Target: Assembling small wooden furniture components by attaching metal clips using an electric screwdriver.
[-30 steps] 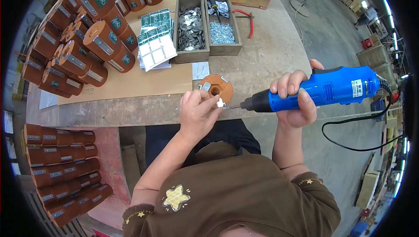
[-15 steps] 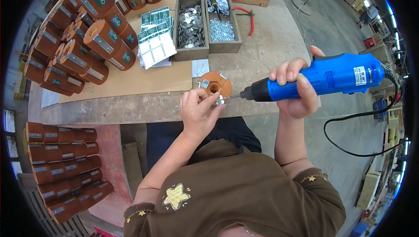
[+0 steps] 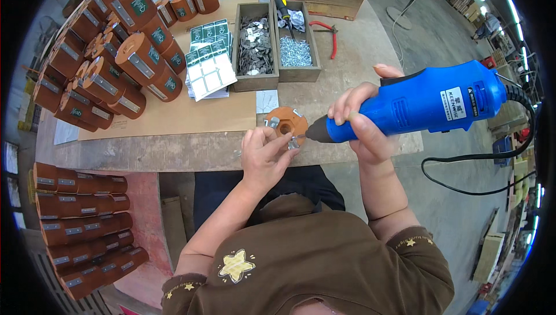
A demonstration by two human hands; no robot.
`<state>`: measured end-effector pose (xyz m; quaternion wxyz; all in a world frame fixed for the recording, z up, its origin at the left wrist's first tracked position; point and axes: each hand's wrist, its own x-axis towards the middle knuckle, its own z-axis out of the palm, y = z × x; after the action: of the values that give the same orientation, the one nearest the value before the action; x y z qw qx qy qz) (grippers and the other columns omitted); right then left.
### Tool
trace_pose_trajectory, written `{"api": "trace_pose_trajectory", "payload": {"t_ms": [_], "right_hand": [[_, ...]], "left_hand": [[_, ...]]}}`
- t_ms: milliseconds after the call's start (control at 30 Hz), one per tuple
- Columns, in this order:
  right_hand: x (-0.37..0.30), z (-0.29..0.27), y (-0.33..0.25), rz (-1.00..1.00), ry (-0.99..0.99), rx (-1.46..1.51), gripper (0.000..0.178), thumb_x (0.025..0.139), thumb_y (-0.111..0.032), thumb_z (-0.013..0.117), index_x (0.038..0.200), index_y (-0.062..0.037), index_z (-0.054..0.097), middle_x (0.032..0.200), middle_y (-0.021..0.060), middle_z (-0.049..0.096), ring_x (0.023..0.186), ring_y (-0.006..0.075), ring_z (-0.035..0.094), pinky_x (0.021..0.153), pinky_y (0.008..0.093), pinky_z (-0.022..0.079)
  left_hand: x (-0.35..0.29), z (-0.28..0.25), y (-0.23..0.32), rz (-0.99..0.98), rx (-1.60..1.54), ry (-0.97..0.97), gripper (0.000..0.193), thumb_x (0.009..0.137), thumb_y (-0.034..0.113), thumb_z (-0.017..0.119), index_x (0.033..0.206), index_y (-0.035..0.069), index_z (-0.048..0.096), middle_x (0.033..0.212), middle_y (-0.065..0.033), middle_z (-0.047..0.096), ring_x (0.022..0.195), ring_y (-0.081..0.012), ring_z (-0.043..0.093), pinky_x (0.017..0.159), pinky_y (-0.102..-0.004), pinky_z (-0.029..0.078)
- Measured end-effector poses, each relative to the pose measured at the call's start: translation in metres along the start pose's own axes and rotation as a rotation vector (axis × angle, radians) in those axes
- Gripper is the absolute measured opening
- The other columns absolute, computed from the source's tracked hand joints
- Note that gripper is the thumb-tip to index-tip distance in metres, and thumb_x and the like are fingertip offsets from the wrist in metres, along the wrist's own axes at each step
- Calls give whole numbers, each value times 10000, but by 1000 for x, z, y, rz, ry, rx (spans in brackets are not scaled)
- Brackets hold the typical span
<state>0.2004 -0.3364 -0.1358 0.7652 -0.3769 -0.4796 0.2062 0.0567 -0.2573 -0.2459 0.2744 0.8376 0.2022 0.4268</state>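
My right hand [image 3: 370, 126] grips a blue electric screwdriver [image 3: 428, 103], which lies nearly level and points left. Its black nose reaches the right side of a round, orange-brown block [image 3: 293, 120] with a hole in the middle. Several small metal plates sit around the block's rim. At the near edge, the fingers of my left hand [image 3: 263, 155] pinch a small metal plate [image 3: 293, 143] against the block, close to the screwdriver's tip. Whether a screw is there is too small to tell.
Beyond the block stand a wooden box of metal plates [image 3: 255, 54] and a box of screws [image 3: 295, 54] with a yellow-black hand screwdriver [image 3: 281, 2]. Red pliers [image 3: 333, 42] lie right; label sheets [image 3: 211, 71] left. Orange-brown cylinders [image 3: 139, 57] are stacked at left. A black cord [image 3: 457, 192] hangs at right.
My right hand has brought the electric screwdriver left, so its nose is now at the block's edge. My left hand keeps its pinch, and the view has shifted slightly.
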Motion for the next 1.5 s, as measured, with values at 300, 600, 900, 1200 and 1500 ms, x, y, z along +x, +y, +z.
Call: {"api": "trace_pose_trajectory", "payload": {"t_ms": [300, 600, 900, 1200, 1500], "right_hand": [[-1, 9, 0, 9, -71, -39, 632, 708, -63, 607, 1219, -88, 236, 670, 57, 482, 604, 172, 506, 619, 339, 435], [1, 13, 1, 67, -114, -92, 638, 699, -56, 620, 1211, -79, 239, 657, 54, 489, 606, 176, 513, 624, 335, 439], [11, 24, 0, 123, -218, -155, 601, 668, 38, 595, 1172, -43, 279, 671, 60, 504, 621, 163, 531, 609, 293, 441], [20, 28, 5, 130, -273, -210, 584, 657, 38, 596, 1152, -26, 292, 680, 61, 507, 639, 146, 542, 602, 276, 436], [20, 30, 7, 161, -241, -150, 528, 664, 53, 569, 1111, -28, 301, 674, 63, 505, 619, 146, 537, 588, 284, 441]], "left_hand": [[-1, -2, 0, 8, -35, 2, 339, 511, 97, 753, 834, 84, 650, 721, -27, 501, 663, -189, 440, 606, -298, 349], [0, -1, -1, 22, -44, 27, 329, 518, 120, 745, 829, 97, 641, 719, -17, 490, 652, -185, 440, 595, -307, 329], [1, -5, 2, 47, -4, 23, 308, 494, 140, 756, 768, 79, 630, 707, -29, 493, 653, -197, 456, 586, -316, 334], [0, -3, 4, 36, 17, 40, 289, 497, 163, 760, 737, 94, 615, 715, -25, 500, 659, -198, 465, 590, -322, 334], [-1, -2, -1, 29, -26, 51, 275, 501, 148, 765, 726, 77, 625, 718, -37, 503, 667, -207, 460, 594, -317, 362]]}}
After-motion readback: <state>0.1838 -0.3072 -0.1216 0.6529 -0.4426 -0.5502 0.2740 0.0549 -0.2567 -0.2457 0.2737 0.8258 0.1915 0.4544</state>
